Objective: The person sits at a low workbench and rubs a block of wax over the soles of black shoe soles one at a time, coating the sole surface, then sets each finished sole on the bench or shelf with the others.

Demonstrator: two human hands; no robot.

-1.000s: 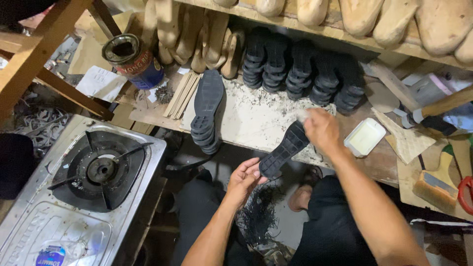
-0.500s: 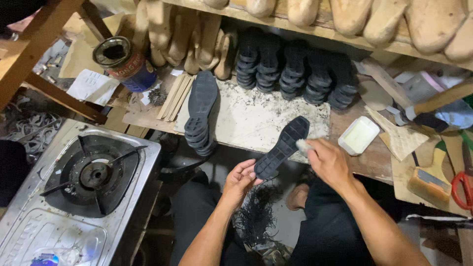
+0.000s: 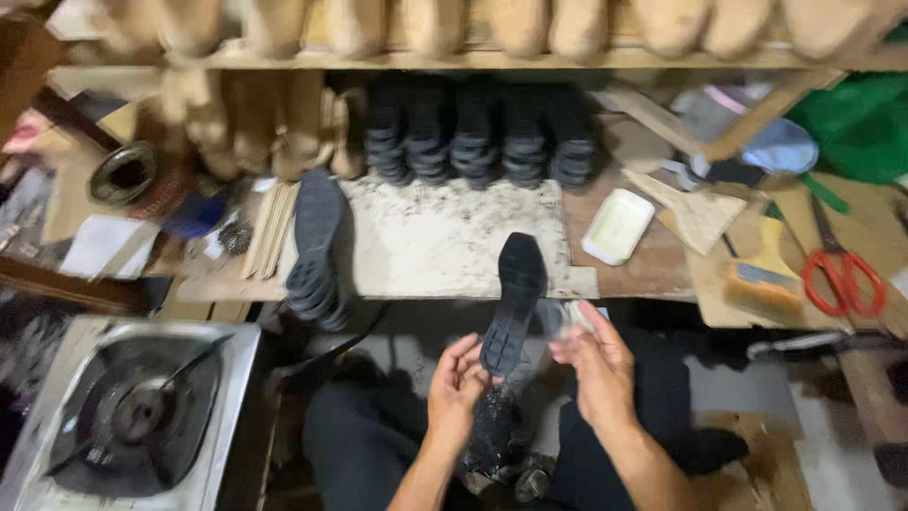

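My left hand (image 3: 457,390) grips the near end of a black shoe sole (image 3: 514,301), which points away from me over the edge of the workbench. To its right my right hand (image 3: 594,364) hovers close beside the sole, fingers curled around a small pale object; motion blur hides what it is. A pile of black shavings (image 3: 494,433) lies between my knees below the sole.
A stack of dark soles (image 3: 315,248) lies on the stained white board (image 3: 426,237). Rows of black soles (image 3: 478,132) and wooden shoe lasts (image 3: 274,123) line the back. A pale block (image 3: 617,225), brush (image 3: 764,280), red scissors (image 3: 845,282) sit right; gas stove (image 3: 132,407) left.
My right hand has come back from the far end of the sole on the bench to beside my left hand. The sole now stands straighter, pointing away from me.
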